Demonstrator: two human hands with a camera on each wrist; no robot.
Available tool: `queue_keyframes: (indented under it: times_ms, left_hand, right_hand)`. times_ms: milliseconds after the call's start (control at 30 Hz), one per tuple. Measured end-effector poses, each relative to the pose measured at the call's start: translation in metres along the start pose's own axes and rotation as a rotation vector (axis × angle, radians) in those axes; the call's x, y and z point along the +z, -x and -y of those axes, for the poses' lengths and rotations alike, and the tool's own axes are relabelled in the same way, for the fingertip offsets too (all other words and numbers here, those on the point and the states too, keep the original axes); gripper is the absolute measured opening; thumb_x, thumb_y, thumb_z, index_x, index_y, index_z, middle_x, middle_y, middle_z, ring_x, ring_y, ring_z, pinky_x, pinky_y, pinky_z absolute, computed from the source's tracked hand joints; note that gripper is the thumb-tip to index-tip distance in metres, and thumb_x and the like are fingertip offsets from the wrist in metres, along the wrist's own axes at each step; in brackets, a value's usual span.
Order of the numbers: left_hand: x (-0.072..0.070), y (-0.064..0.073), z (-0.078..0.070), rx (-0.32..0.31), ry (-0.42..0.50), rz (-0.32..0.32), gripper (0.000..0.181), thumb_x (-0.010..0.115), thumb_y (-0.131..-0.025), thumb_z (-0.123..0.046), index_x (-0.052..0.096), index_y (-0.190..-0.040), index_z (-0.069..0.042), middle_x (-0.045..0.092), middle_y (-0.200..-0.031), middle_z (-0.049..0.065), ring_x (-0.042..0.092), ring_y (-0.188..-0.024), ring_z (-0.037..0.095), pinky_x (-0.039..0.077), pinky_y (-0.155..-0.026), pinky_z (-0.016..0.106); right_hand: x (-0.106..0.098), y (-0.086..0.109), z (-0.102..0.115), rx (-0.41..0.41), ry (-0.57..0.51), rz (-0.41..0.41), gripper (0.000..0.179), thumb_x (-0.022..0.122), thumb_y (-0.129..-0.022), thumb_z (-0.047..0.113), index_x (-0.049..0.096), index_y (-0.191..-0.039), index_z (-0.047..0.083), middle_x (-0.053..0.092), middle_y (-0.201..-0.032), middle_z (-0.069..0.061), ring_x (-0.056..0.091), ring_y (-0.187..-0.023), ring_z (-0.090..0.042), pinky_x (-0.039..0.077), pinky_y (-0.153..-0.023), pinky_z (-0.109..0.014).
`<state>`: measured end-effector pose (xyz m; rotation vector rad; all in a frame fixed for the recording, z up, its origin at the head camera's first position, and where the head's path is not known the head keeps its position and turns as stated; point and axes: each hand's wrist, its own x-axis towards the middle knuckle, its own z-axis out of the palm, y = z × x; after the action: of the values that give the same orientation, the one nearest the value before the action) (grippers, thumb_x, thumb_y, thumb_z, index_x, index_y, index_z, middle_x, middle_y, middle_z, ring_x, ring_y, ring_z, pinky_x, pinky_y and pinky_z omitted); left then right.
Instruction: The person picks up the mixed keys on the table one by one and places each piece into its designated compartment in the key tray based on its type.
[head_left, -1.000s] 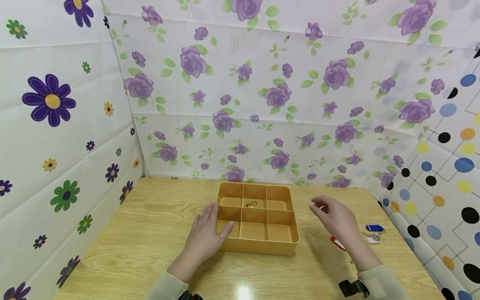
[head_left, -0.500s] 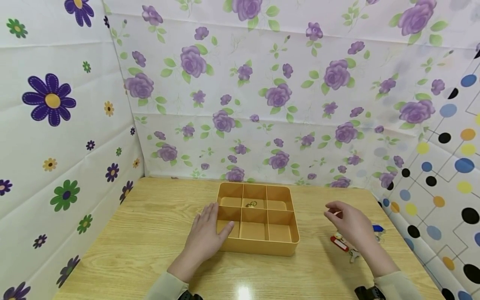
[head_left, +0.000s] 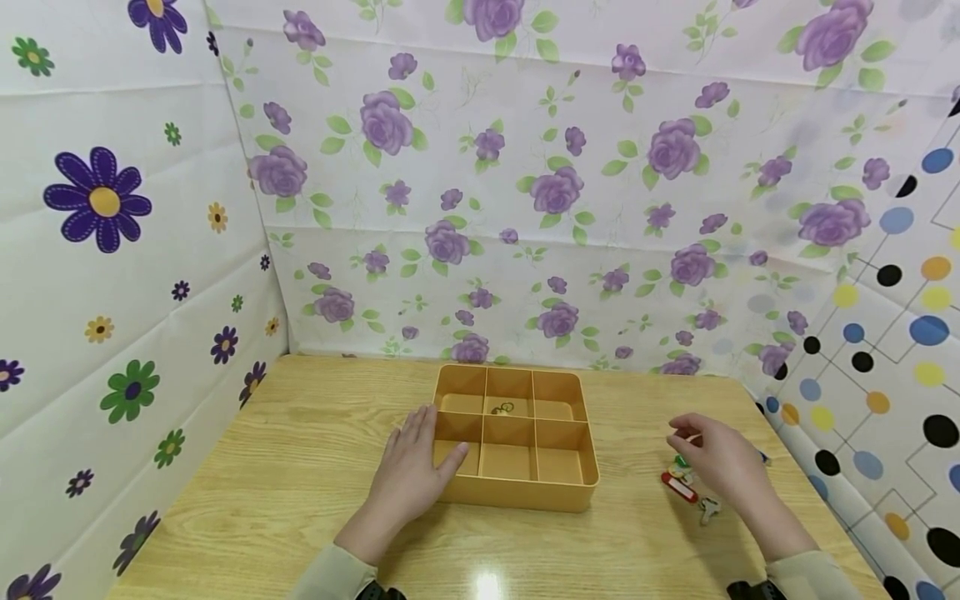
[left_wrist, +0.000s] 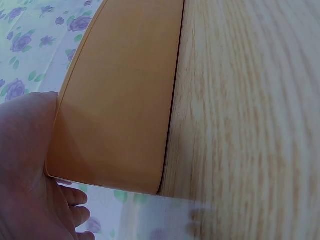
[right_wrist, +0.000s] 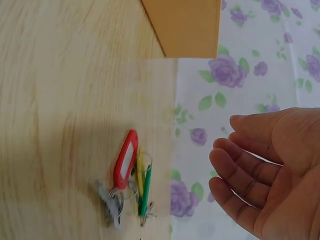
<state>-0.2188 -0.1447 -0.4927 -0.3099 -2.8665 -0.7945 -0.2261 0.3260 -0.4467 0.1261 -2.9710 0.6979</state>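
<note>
My left hand point(head_left: 408, 467) rests on the near left corner of an orange six-compartment box point(head_left: 517, 495). Its straight fingers lie along the left wall and the thumb reaches over the rim. In the left wrist view the hand point(left_wrist: 25, 165) touches the box's edge. My right hand point(head_left: 723, 462) hovers over a cluster of keys with tags, fingers loosely bent and holding nothing. A red key tag point(right_wrist: 126, 159), a green tag point(right_wrist: 146, 191), a yellow tag point(right_wrist: 140, 175) and a grey key point(right_wrist: 109, 205) lie together on the table. The right hand mostly hides a blue tag point(head_left: 764, 457).
A thin ring point(head_left: 504, 408) lies in the box's back middle compartment. The wood-grain table point(head_left: 300, 467) extends on both sides of the box. Patterned cloth point(head_left: 525, 208) hangs behind the table, with more at the left and right.
My right hand has moved right and towards me, away from the box and over the key tags. The red and green tags have come into view. The left hand has stayed on the box.
</note>
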Motion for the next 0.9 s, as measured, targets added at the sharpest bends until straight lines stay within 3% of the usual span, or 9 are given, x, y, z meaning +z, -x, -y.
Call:
queue_keyframes:
  times_ms: [333,633,900]
  left_hand:
    - [-0.001,0.0,-0.001,0.006,0.0,0.009,0.104,0.043,-0.109,-0.075,0.025,-0.172,0.005,0.025,-0.178,0.025,0.02,-0.166,0.043,0.014,-0.134,0.063]
    - [-0.001,-0.001,-0.001,0.014,-0.012,0.015,0.106,0.039,-0.109,-0.078,0.023,-0.173,0.005,0.024,-0.179,0.025,0.02,-0.166,0.043,0.014,-0.134,0.063]
    - [0.0,-0.001,0.0,0.011,-0.008,0.015,0.106,0.04,-0.109,-0.077,0.024,-0.172,0.005,0.024,-0.179,0.024,0.02,-0.166,0.043,0.013,-0.134,0.063]
  right_hand:
    - [-0.001,0.002,-0.02,0.023,0.029,0.041,0.039,0.073,-0.108,0.029,0.074,-0.135,0.002,0.078,-0.112,-0.007,0.075,-0.1,-0.032,0.061,-0.077,-0.055]
    - [0.005,0.006,-0.039,0.059,0.043,0.105,0.024,0.075,-0.107,0.028,0.078,-0.121,0.009,0.077,-0.105,0.0,0.072,-0.094,-0.022,0.059,-0.077,-0.05]
    - [0.01,0.007,-0.051,0.092,-0.02,0.168,0.028,0.076,-0.106,0.032,0.077,-0.125,0.011,0.079,-0.114,-0.004,0.074,-0.1,-0.026,0.06,-0.077,-0.048]
